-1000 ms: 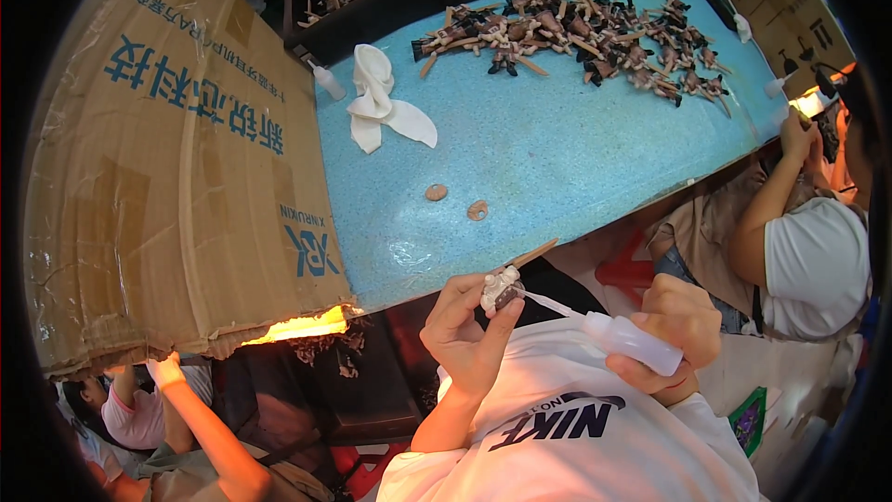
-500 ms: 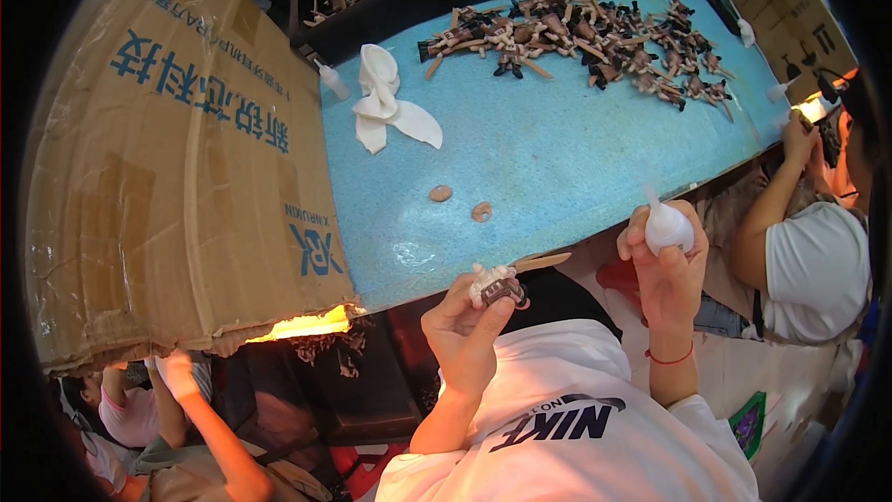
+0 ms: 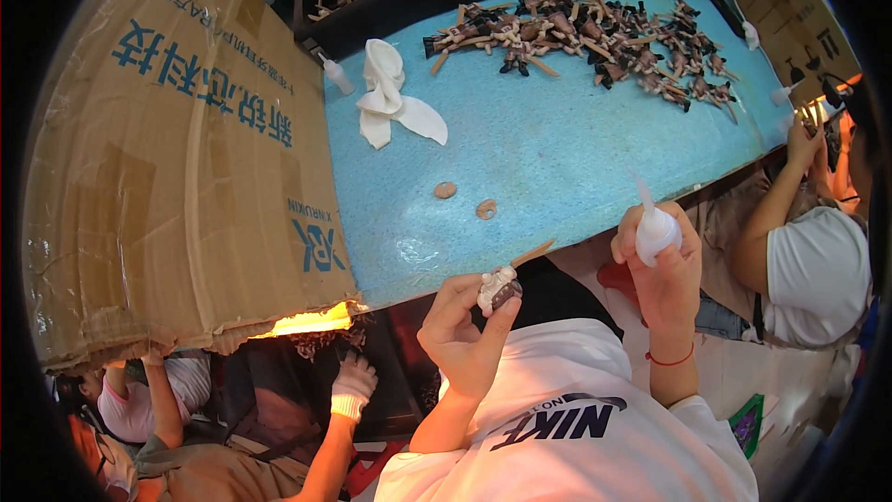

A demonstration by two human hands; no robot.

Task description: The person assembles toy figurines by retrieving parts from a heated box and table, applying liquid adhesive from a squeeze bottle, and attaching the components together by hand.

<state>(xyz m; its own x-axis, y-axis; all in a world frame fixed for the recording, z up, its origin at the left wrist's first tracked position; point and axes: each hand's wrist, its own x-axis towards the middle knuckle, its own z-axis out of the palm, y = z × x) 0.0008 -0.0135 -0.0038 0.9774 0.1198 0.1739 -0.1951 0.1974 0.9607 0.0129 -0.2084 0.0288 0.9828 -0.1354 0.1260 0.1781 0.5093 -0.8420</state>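
Observation:
Low in front of my body, my left hand (image 3: 467, 327) pinches a small figurine (image 3: 500, 290) between thumb and fingers. It is pale on top with a brown part, and a thin wooden-looking strip (image 3: 533, 253) sticks out beyond it. In my right hand (image 3: 662, 288) is a white squeeze bottle (image 3: 657, 234), its narrow nozzle pointing up and slightly left. Bottle and figurine are apart. Beyond my left hand, two small brownish discs (image 3: 446, 190) lie on the blue work surface (image 3: 557, 158), one with a mark in its middle.
A heap of similar figurines (image 3: 576, 33) covers the table's far side. White cloth (image 3: 383, 98) and another small bottle (image 3: 336, 74) lie at the far left. A tall cardboard sheet (image 3: 186, 158) walls the left. Co-workers sit at both sides; a gloved hand (image 3: 354, 386) reaches toward a dark bin.
The figurine has turned in my left fingers, its strip now tilting more upward. My right hand has shifted slightly left, bottle nozzle leaning left. At lower left, a co-worker's gloved hand has moved right.

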